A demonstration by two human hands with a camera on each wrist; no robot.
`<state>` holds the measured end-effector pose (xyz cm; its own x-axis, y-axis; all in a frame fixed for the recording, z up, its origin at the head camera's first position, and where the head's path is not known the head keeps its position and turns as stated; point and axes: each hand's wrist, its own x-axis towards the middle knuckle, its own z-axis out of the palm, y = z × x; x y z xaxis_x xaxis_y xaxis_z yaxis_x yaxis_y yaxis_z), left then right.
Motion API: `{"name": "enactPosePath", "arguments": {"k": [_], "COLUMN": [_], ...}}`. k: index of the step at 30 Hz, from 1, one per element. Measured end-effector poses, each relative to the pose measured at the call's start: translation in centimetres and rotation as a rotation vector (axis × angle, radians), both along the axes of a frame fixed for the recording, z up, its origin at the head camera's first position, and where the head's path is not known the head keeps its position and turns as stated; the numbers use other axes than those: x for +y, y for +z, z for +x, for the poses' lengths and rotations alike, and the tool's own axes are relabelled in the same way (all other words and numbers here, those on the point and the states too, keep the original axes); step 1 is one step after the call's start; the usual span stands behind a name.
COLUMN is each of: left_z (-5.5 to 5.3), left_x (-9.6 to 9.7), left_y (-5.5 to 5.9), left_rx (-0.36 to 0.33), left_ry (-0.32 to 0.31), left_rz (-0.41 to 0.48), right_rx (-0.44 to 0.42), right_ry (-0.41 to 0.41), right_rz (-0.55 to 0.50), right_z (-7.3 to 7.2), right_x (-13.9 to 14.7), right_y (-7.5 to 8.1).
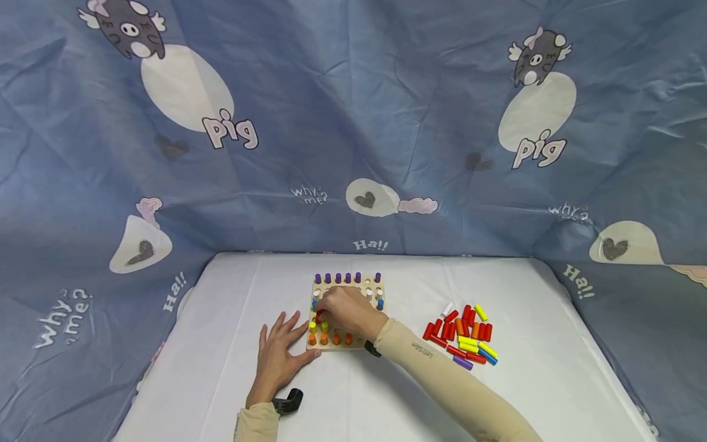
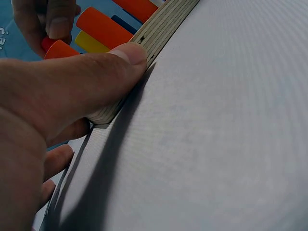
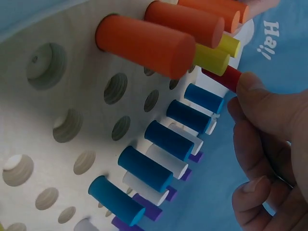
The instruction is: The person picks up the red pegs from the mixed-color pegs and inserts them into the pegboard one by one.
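spread left hand [image 1: 280,357] touches pegboard [image 3: 82,86], likely steadying it; right hand [image 1: 353,311] pinches red peg [image 3: 222,78] near pegboard's left edge.

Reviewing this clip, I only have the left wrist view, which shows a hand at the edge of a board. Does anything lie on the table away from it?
Observer: Yes. In the head view, loose pegs lie in a scattered group on the table, to the right of the board.
Operator: I glimpse red under the right hand. What is it?
Observer: The right wrist view shows that hand pinching a red peg near one end.
Operator: And the board's far row, which I can't see?
Observer: Purple pegs stand there, with one bare hole second from the right end.
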<state>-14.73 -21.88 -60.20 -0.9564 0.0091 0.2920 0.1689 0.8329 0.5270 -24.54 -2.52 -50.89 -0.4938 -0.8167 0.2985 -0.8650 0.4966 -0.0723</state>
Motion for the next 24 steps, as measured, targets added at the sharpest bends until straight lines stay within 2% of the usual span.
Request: {"name": "enactPosePath", "arguments": {"k": [4,10,17,24], "left_z": [-0.2,-0.2,-0.3,-0.5], "left_x": [0.0,0.1,0.2,0.3], "left_y": [0.1,0.2,0.3,0.3], "left_rx": [0.013,0.016,0.046,0.077], "left_ry": [-0.001,-0.006,-0.008,-0.011], "left_rz": [0.001,0.008,0.003,0.008], "right_rx": [0.022,-0.005,0.053,0.08], "right_ry": [0.003,-0.019,-0.028,-0.038], "right_rz": [0.016,0.042,0.104,0.106], "right_z": [-0.3,-0.6,-0.8,-1.3], "right_x": [-0.3,-0.8,-1.3,-1.6], "right_y": [0.1,-0.2,-0.2,-0.4]}}
